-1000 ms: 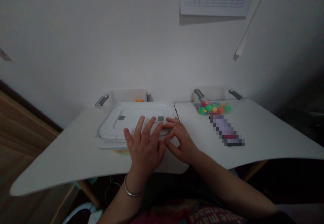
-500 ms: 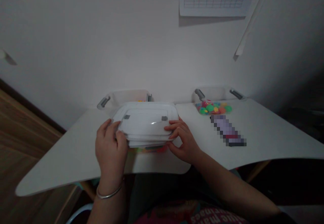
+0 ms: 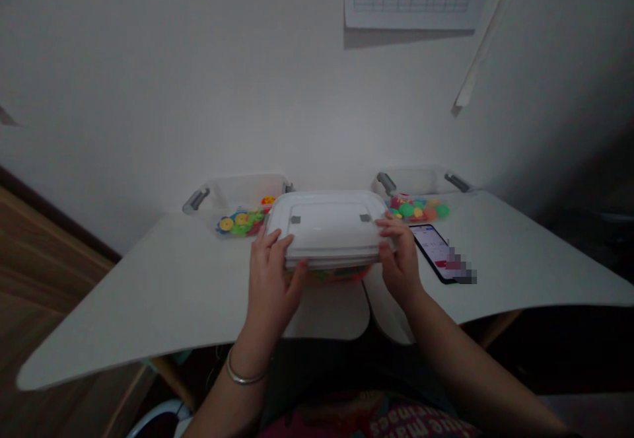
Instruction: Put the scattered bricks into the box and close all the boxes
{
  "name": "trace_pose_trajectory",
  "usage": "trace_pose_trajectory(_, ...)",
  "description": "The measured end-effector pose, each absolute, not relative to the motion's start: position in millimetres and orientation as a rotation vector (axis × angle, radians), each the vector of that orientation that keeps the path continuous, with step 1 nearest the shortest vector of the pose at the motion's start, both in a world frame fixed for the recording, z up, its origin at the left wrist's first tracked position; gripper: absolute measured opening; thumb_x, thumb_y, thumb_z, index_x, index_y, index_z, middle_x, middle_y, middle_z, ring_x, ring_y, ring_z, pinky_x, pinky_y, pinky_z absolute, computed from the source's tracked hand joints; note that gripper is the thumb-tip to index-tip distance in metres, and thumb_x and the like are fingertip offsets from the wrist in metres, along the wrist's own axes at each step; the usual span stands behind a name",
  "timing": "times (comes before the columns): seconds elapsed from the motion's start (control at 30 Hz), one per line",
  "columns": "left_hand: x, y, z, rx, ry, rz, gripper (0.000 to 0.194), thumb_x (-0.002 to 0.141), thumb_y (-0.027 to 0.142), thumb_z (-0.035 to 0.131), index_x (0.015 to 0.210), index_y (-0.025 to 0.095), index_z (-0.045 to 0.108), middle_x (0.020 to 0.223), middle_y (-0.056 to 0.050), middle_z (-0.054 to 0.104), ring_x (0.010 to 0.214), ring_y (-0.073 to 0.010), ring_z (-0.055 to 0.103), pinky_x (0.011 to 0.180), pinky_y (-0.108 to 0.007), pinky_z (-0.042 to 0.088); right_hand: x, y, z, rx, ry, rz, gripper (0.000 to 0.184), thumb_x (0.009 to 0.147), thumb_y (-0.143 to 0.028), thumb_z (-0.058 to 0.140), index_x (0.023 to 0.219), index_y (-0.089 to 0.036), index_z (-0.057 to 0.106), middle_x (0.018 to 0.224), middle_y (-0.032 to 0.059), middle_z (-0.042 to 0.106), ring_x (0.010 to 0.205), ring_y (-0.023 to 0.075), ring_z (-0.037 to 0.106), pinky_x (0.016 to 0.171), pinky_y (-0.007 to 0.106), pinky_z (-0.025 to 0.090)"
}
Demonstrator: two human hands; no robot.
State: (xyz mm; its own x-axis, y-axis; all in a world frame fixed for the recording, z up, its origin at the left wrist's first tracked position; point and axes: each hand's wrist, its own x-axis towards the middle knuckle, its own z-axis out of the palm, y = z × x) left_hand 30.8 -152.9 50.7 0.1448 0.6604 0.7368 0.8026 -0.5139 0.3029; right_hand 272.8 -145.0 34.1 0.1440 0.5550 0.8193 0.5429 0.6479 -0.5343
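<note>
Both my hands grip a plastic box with a white lid (image 3: 327, 226), held over the middle of the white desk (image 3: 148, 292). My left hand (image 3: 270, 286) clasps its left side, and my right hand (image 3: 399, 256) clasps its right side. Through the box's lower edge, colourful plastic pieces (image 3: 334, 276) show faintly; most of its contents are hidden by the lid and my hands.
A clear tub with grey latches (image 3: 238, 192) stands at the back left, with coloured plastic gears (image 3: 241, 224) before it. Another tub (image 3: 406, 182) stands back right, behind coloured pieces (image 3: 416, 211). A partly pixelated phone (image 3: 436, 252) lies right of my right hand.
The lidded box has shifted right and is now held by both hands. My left hand has moved from the lid's top to the box's left side, uncovering the coloured gears behind.
</note>
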Motion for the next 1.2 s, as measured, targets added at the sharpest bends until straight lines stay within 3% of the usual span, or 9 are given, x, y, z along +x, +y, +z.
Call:
trace_pose_trajectory(0.1,48,-147,47,-2.331,-1.334,-1.326,0.040,0.087,0.031,0.059,0.124,0.017,0.048,0.135,-0.018,0.047,0.141,-0.0360,0.032,0.113,-0.059,0.032,280,-139,24,-1.095,-1.287,0.114,0.022,0.089,-0.030,0.049,0.110,-0.023,0.048,0.140,0.0147,0.047,0.137,0.0273,0.038,0.111,0.056,0.028)
trace_pose_trajectory(0.2,61,-136,44,-2.393,-1.306,-1.316,0.048,0.082,0.029,0.066,0.125,0.018,0.046,0.140,-0.018,0.042,0.141,-0.0372,0.030,0.113,-0.060,0.031,291,-131,17,-1.159,-1.199,0.202,0.028,0.089,-0.033,0.047,0.114,-0.022,0.047,0.150,0.0162,0.038,0.142,0.0266,0.033,0.114,0.056,0.023)
trace_pose_trajectory(0.4,67,-107,37,-2.389,-1.240,-1.273,0.046,0.084,0.015,0.059,0.126,0.019,0.042,0.135,-0.017,0.044,0.142,-0.0356,0.028,0.113,-0.060,0.030,313,-112,16,-1.298,-1.403,-0.032,0.026,0.090,-0.036,0.044,0.108,-0.021,0.054,0.146,0.0158,0.045,0.140,0.0281,0.035,0.113,0.058,0.025)
trace_pose_trajectory(0.63,69,-86,33,-2.337,-1.243,-1.170,0.047,0.084,0.019,0.061,0.127,0.018,0.042,0.134,-0.019,0.046,0.142,-0.0379,0.028,0.111,-0.062,0.033,301,-101,27,-1.456,-1.595,-0.455,0.030,0.095,-0.026,0.034,0.103,-0.017,0.062,0.147,0.0151,0.046,0.148,0.0326,0.013,0.114,0.065,0.018)
trace_pose_trajectory(0.73,71,-80,36,-2.308,-1.346,-1.068,0.043,0.084,0.021,0.062,0.124,0.015,0.046,0.133,-0.021,0.050,0.142,-0.0395,0.031,0.112,-0.063,0.030,290,-100,31,-1.446,-1.745,-0.481,0.033,0.094,-0.037,0.045,0.113,-0.015,0.060,0.143,0.0168,0.050,0.147,0.0356,0.017,0.114,0.064,0.019)
trace_pose_trajectory(0.83,72,-74,40,-2.299,-1.410,-1.007,0.043,0.084,0.025,0.062,0.124,0.015,0.049,0.134,-0.021,0.051,0.142,-0.0400,0.032,0.113,-0.065,0.026,283,-96,33,-1.439,-1.855,-0.500,0.048,0.088,-0.047,0.057,0.123,-0.013,0.057,0.139,0.0176,0.054,0.144,0.0376,0.025,0.114,0.065,0.016)
trace_pose_trajectory(1.0,73,-64,40,-2.313,-1.432,-0.941,0.050,0.081,0.023,0.064,0.128,0.013,0.049,0.138,-0.022,0.049,0.144,-0.0401,0.028,0.115,-0.065,0.021,285,-78,35,-1.421,-1.947,-0.492,0.051,0.085,-0.044,0.064,0.126,-0.015,0.056,0.128,0.0142,0.063,0.126,0.0316,0.050,0.116,0.058,0.016)
trace_pose_trajectory(1.2,74,-48,40,-2.301,-1.453,-0.877,0.055,0.079,0.023,0.065,0.130,0.011,0.050,0.140,-0.022,0.049,0.144,-0.0393,0.027,0.118,-0.062,0.017,287,-57,41,-1.491,-1.966,-0.445,0.045,0.082,-0.036,0.068,0.122,-0.016,0.058,0.126,0.0133,0.064,0.118,0.0292,0.054,0.115,0.053,0.020)
